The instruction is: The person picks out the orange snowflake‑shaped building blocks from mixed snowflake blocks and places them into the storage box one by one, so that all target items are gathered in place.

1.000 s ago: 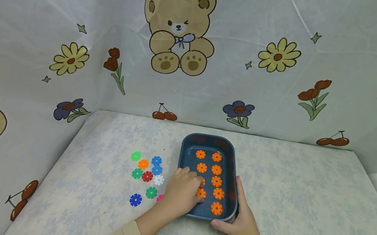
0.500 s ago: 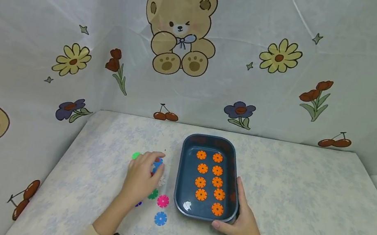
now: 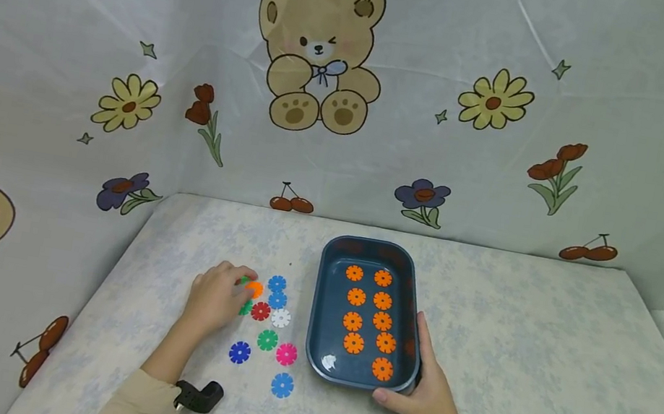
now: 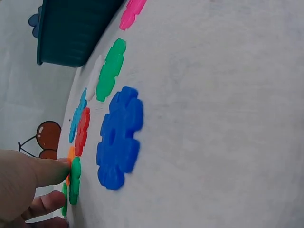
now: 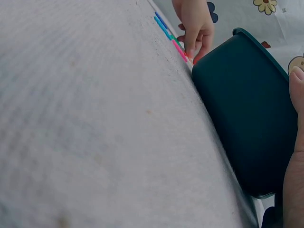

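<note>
Plastic snowflake building discs lie loose left of a dark blue tray. My left hand is over the far left of this group, with thumb and forefinger curled at an orange snowflake disc. The left wrist view has the thumb tip right at its orange edge. Two green discs sit partly behind these fingers. My right hand holds the tray's near right corner, thumb on the rim and fingers along the side. Inside the tray, orange discs stand in two columns, the left one shorter.
Loose discs nearby include a red one, a white one, a pink one, a dark blue one and a light blue one. A cloth printed with bears and flowers hangs behind the pale table.
My left hand has left the tray's inside and moved left to the loose orange disc, uncovering the pink and light blue discs. My right hand stays on the tray.
</note>
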### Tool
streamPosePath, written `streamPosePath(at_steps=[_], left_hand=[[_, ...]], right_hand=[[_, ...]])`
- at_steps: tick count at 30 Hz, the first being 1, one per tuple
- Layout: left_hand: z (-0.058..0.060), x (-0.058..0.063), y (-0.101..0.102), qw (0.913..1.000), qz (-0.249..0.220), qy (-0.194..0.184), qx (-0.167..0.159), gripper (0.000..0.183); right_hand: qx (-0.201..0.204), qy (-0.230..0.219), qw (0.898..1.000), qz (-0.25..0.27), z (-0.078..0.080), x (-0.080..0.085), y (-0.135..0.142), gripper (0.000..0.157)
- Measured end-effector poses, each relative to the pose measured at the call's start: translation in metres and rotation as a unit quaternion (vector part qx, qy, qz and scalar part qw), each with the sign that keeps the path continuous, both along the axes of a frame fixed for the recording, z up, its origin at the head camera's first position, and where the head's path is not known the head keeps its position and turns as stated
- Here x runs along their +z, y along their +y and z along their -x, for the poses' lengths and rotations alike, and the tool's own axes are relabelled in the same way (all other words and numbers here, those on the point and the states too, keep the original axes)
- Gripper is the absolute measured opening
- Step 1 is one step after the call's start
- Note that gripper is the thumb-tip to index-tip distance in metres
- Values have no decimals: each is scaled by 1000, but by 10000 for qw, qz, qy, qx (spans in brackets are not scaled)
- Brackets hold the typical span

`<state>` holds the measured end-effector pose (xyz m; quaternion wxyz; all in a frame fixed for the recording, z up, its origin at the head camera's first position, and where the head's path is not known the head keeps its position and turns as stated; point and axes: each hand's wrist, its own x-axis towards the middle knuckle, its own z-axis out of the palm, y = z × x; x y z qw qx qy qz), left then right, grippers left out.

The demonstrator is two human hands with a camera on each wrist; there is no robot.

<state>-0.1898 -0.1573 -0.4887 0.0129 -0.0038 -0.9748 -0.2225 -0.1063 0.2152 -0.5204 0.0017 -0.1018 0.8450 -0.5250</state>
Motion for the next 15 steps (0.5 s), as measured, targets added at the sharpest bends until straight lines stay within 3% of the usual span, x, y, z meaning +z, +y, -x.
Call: streamPosePath(at_steps=[9, 15], left_hand=[[7, -4, 4, 9997, -1, 247, 52, 21], [5, -5, 0, 9995, -60, 218, -198, 28]], right_hand=[[-44, 9, 10000, -22, 0, 0, 1, 137], [-101, -113, 9999, -50, -1, 1, 1, 137]])
